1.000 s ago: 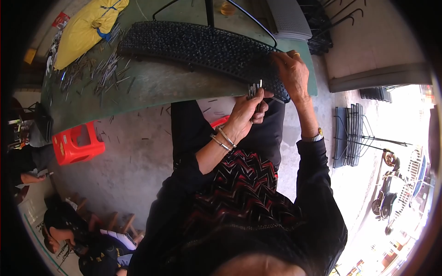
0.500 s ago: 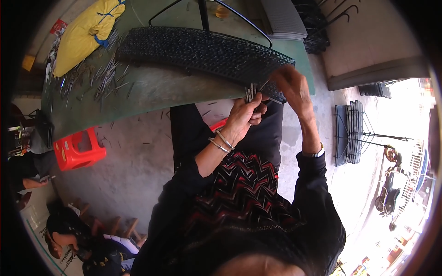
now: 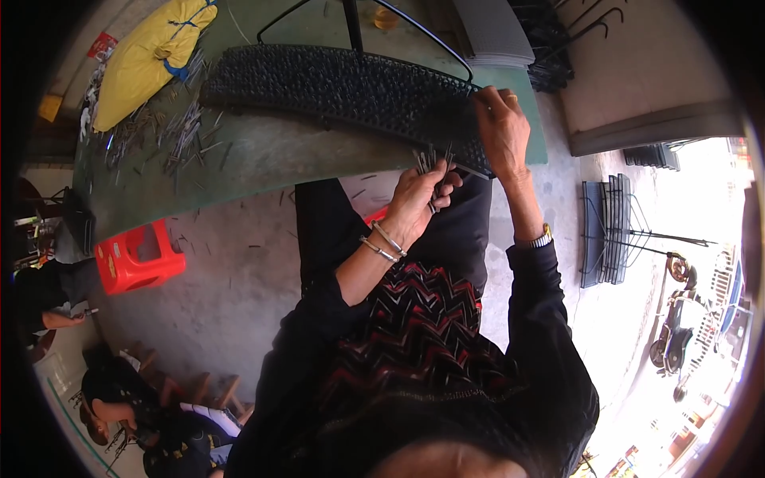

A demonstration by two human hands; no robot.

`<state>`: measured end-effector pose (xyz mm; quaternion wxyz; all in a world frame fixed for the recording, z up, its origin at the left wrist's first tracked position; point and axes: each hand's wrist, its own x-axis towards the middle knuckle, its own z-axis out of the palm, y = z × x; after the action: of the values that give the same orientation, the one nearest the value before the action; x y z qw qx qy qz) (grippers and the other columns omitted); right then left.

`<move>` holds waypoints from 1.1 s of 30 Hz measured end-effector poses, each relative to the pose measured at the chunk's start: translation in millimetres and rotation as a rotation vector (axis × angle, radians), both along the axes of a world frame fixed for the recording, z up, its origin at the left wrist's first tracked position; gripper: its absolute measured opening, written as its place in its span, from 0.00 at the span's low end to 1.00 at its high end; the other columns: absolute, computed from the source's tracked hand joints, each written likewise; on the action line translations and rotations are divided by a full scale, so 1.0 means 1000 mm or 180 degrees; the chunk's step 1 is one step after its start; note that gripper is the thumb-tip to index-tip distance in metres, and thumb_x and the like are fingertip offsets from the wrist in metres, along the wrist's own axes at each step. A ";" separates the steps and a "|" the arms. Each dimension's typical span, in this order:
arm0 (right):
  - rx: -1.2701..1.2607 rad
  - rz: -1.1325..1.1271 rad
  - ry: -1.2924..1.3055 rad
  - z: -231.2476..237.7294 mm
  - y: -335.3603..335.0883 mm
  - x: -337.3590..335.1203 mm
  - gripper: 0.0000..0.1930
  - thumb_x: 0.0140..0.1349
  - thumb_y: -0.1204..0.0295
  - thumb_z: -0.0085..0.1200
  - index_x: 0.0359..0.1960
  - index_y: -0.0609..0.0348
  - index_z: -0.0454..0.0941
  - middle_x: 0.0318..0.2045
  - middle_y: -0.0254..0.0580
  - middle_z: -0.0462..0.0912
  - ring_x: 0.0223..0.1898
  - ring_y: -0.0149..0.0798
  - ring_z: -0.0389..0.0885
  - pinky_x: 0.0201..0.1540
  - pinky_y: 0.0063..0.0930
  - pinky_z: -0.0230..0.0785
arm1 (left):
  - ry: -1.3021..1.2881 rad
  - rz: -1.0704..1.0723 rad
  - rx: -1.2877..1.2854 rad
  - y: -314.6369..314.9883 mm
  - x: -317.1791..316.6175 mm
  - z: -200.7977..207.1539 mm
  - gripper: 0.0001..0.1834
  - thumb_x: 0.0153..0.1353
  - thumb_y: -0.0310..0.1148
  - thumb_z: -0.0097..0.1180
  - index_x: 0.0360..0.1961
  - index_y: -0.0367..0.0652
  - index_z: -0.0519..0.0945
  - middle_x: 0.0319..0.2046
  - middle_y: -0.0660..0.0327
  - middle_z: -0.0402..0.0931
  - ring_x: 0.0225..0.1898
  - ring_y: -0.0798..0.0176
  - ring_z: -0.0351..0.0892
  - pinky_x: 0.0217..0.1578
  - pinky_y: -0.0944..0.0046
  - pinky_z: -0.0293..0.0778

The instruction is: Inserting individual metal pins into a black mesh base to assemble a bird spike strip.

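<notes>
A long, curved black panel [image 3: 335, 86] with many small holes lies on the green table; a black tube frame [image 3: 353, 28] rises from its far side. Short, thin dark strips stick up densely over most of it. My left hand [image 3: 417, 195], with bracelets at the wrist, is closed round a bundle of thin metal strips [image 3: 431, 159] just off the panel's near edge. Over the panel's right end, my right hand [image 3: 504, 131] has its fingers pinched together and pointing down. Whatever is between those fingertips is hidden.
Loose strips [image 3: 185, 131] lie scattered on the green table [image 3: 263, 151] beside a yellow sack [image 3: 147, 68]. Grey sheets [image 3: 498, 36] are stacked at the far right. A red stool [image 3: 139, 259] stands on the floor at left. Other people [image 3: 119, 398] sit at lower left.
My right hand has moved up and away from the bundle onto the panel's right end. The strips in my left hand have fanned out more.
</notes>
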<state>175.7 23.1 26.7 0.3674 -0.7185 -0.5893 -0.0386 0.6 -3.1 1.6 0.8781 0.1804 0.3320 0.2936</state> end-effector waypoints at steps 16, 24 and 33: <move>-0.1194 0.1098 0.2461 0.031 -0.042 -0.011 0.09 0.61 0.72 0.56 0.37 0.67 0.78 0.29 0.37 0.81 0.32 0.27 0.77 0.36 0.23 0.69 | 0.0064 0.0081 0.0439 -0.006 -0.005 0.002 0.11 0.66 0.38 0.55 0.37 0.40 0.77 0.26 0.63 0.76 0.24 0.75 0.67 0.20 0.74 0.57; 0.0132 0.0091 0.0956 0.009 0.000 -0.016 0.06 0.62 0.72 0.54 0.36 0.63 0.75 0.29 0.46 0.83 0.26 0.40 0.80 0.32 0.32 0.70 | 0.0153 0.0273 0.0180 -0.003 -0.002 -0.004 0.10 0.66 0.35 0.56 0.39 0.39 0.79 0.27 0.62 0.76 0.27 0.74 0.69 0.22 0.74 0.60; 0.0040 0.0327 0.0244 0.001 0.015 -0.017 0.06 0.62 0.73 0.54 0.36 0.62 0.75 0.27 0.51 0.81 0.29 0.51 0.81 0.33 0.38 0.71 | -0.0074 0.0205 0.0084 0.002 -0.006 -0.002 0.09 0.65 0.33 0.55 0.42 0.39 0.78 0.31 0.58 0.80 0.28 0.73 0.70 0.23 0.73 0.61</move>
<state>159.0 38.3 28.0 0.3957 -0.6860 -0.6105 0.0041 -5.6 -1.1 -0.8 0.8695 0.1777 0.3236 0.3281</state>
